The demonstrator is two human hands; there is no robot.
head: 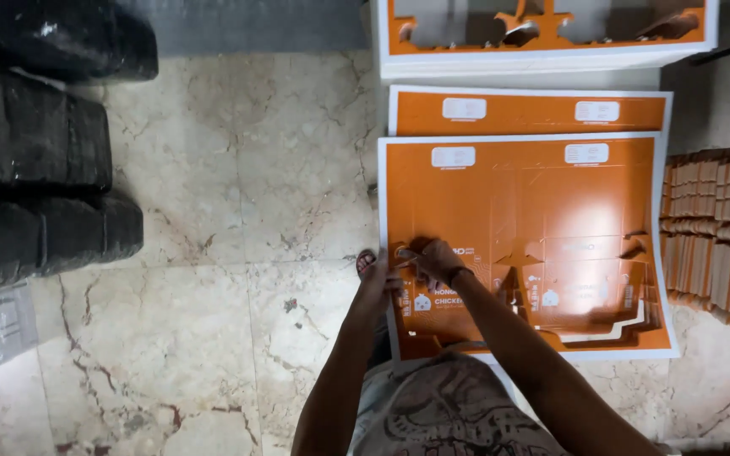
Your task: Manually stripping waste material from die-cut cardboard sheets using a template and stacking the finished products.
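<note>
Orange sheet (542,219) under hands (411,266) (touching)

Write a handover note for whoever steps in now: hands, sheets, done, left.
Left hand: at the left edge of the top orange die-cut sheet, grip unclear.
Right hand: on the same sheet near its lower left corner, fingers pinching the card there.
The sheet lies on a stack on the marble floor; a second orange stack behind it, and a stripped frame pile further back.
Brown cardboard pieces stacked at right.
Done: some cut-outs partly lifted.
Left: the rest of this sheet.
</note>
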